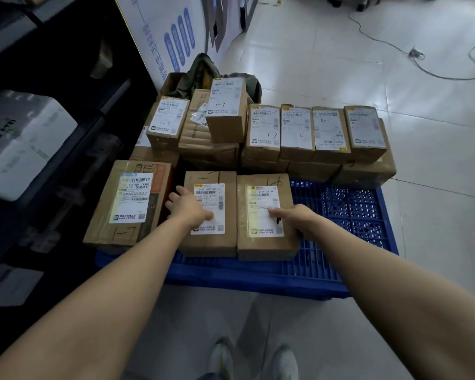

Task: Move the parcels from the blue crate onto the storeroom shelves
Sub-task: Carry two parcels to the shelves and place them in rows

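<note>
A blue plastic crate [348, 212] sits on the tiled floor, loaded with labelled cardboard parcels. Two brown parcels lie side by side at its front. My left hand [188, 205] is on the left edge of the middle parcel [211, 242], fingers curling over its side. My right hand [296, 218] grips the right edge of the right parcel [263, 242], thumb on the label. The two parcels touch each other between my hands. A larger parcel [126, 204] lies tilted at the crate's left. A back row of upright parcels [296, 130] marked "1-7" stands behind.
Dark storeroom shelves [66, 105] run along the left, holding a white wrapped package [19, 144]. A white printed board [173, 37] leans behind the crate. A cable [412, 61] trails over the floor at the far right. My shoes [222, 357] are below the crate.
</note>
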The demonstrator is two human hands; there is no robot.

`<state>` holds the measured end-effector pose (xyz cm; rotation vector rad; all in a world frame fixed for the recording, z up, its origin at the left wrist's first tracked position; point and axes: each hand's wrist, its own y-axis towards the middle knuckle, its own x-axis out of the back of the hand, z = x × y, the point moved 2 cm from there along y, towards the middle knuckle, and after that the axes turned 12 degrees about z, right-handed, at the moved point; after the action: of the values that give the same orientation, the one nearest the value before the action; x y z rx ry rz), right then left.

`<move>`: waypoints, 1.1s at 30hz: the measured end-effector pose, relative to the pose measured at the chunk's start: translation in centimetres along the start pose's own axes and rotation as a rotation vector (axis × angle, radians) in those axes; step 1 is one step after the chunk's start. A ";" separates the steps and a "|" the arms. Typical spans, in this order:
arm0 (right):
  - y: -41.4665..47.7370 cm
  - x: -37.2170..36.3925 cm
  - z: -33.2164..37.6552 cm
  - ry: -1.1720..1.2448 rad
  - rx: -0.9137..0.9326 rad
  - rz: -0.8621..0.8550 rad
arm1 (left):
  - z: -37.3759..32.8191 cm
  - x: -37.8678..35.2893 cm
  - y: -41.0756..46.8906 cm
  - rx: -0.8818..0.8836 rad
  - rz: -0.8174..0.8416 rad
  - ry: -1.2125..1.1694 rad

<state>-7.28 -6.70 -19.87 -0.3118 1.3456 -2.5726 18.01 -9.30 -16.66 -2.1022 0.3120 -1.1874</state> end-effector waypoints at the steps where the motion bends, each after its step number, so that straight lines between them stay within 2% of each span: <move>1: 0.1 0.4 -0.3 0.025 -0.012 -0.008 | 0.1 0.0 0.3 0.014 0.015 -0.033; 5: 1.0 1.5 -1.0 0.155 0.005 -0.028 | 1.3 -0.9 1.5 0.052 0.129 -0.362; 8: 1.1 1.8 -1.4 0.194 0.005 0.040 | 1.7 -1.9 1.4 0.053 0.235 -0.658; 11: 0.9 1.9 -1.9 0.179 -0.034 0.109 | 2.0 -2.6 1.5 0.038 0.294 -0.819; 16: -0.6 2.3 -1.8 0.233 0.078 0.106 | 1.7 -2.3 0.5 -0.026 0.280 -0.881; 22: -6.7 3.2 0.4 0.272 0.186 0.077 | -0.1 0.9 -4.2 -0.079 0.331 -0.928; 25: -10.9 3.8 3.5 0.260 0.255 0.083 | -1.7 4.3 -7.3 -0.122 0.328 -0.929; 29: -16.8 4.2 8.9 0.202 0.369 0.074 | -4.0 10.6 -11.6 -0.232 0.241 -0.916; 33: -22.1 3.5 13.7 0.280 0.461 0.137 | -5.2 16.7 -16.0 -0.314 0.246 -0.964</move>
<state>-8.86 -6.07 6.32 0.2189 0.7673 -2.7758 20.98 -8.56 6.86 -2.5397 0.2906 0.0936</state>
